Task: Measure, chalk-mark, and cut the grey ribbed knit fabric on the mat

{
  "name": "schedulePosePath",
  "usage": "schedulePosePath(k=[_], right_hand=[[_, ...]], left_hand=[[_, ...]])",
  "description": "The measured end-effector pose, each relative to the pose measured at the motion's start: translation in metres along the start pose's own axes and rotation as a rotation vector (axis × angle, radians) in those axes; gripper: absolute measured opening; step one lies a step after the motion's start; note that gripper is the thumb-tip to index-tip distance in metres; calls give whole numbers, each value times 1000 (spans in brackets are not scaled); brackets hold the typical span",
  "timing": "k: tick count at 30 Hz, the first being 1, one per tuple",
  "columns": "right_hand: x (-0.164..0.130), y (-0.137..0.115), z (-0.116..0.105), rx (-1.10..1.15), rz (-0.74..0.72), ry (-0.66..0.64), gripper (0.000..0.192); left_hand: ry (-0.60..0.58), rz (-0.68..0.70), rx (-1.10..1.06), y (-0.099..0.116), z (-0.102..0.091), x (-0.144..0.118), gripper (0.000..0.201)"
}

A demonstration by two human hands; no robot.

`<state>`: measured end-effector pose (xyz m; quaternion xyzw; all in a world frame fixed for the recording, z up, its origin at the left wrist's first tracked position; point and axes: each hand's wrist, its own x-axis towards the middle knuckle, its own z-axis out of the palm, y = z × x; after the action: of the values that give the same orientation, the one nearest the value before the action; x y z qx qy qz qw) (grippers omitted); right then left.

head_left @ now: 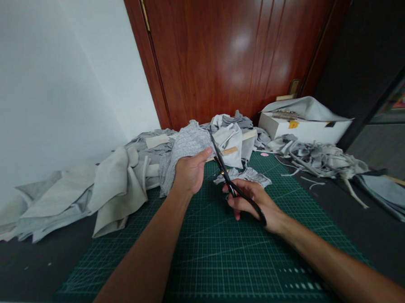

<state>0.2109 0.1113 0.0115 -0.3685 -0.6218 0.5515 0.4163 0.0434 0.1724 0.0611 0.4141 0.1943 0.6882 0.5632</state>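
Overhead, head view: dark counter (32, 269) runs across the frame, backed by a white wall (49, 78) and a red-brown wooden door (224, 51). Green gridded cutting mat (221, 259) lies on the counter in front of the person, both forearms stretched over it. Heap of grey and off-white fabric pieces (99, 193) spreads along the far and left edge of the mat, reaching the wall. White box (303, 126) sits at far right near the door, a pale sheet draped on top; tangle of grey fabric strips (320, 159) lies just in front of it, right of the mat. Left hand (190, 172) is closed around a bunched piece of grey textured cloth (185, 148), thumb on top, holding it raised above the mat's far edge. Right hand (251, 203) is wrapped through the handles of black scissors (233, 184); blades point up and away, tip near the held cloth's right edge; how far apart the blades stand cannot be told. Small grey scrap (244, 174) lies on the mat just behind the right hand.
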Motion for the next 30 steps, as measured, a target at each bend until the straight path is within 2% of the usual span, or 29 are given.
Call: schedulePosePath(k=[12, 30], right_hand=[[-2, -5, 1, -2, 6, 17, 34], [-5, -2, 1, -37, 5, 22, 34]], left_hand=[[-11, -50, 34, -1, -4, 0, 23], [12, -43, 15, 2, -7, 2, 21]])
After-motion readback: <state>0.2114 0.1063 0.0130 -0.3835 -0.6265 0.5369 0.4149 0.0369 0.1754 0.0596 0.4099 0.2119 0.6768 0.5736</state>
